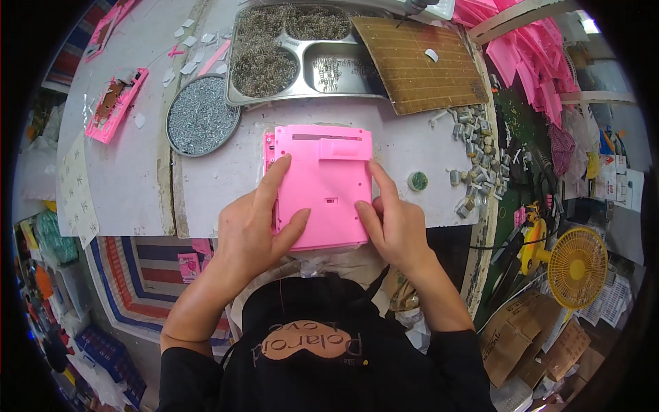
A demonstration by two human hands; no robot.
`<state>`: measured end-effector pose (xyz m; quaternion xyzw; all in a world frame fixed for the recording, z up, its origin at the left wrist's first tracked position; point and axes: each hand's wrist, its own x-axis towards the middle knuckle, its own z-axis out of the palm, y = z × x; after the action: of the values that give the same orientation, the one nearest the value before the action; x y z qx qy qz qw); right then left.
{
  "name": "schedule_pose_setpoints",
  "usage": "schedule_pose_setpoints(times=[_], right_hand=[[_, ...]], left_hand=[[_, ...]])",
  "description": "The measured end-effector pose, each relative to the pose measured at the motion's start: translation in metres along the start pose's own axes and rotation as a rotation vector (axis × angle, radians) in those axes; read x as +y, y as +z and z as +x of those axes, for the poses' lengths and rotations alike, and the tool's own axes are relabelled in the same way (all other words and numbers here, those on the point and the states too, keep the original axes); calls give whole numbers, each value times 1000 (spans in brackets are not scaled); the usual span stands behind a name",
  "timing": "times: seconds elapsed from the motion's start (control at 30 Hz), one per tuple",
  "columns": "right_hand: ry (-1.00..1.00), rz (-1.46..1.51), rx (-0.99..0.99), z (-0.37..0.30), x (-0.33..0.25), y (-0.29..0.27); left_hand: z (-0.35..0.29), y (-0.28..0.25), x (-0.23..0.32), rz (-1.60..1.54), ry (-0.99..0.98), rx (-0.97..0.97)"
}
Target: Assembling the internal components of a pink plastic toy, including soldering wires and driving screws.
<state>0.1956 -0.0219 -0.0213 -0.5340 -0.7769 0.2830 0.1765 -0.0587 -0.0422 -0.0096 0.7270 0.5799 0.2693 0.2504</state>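
Note:
A flat pink plastic casing (pixel 329 185) lies in front of me at the table's near edge. Along its top run a long slot and a raised block; a small window sits lower down, with a few screw holes. My left hand (pixel 250 230) grips its left side, thumb on the face and index finger along the edge. The right side is gripped by my right hand (pixel 395 226), its thumb on the lower right of the face. Another pink part shows at the casing's left edge, mostly covered. The undersides of both hands are hidden.
A round tin of small screws (pixel 204 115) and a steel compartment tray (pixel 305 97) of springs and small metal parts stand beyond. Right lie a brown board (pixel 425 65), small motors (pixel 473 147) and a green-topped roll (pixel 417 181). A pink assembly (pixel 117 106) lies left; a yellow fan (pixel 576 268) stands right.

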Motion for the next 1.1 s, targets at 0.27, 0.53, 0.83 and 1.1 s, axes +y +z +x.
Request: schedule_pose_setpoints(times=[0.27, 0.53, 0.83, 1.1], right_hand=[[-145, 31, -3, 12, 0, 4], [-303, -364, -24, 8, -17, 8], [-394, -712, -371, 35, -44, -26], [-706, -590, -376, 163, -110, -29]], left_hand=[[-18, 2, -10, -51, -128, 22], [-38, 16, -17, -71, -207, 72], [-6, -39, -71, -296, -161, -27], [42, -69, -124, 469, -240, 267]])
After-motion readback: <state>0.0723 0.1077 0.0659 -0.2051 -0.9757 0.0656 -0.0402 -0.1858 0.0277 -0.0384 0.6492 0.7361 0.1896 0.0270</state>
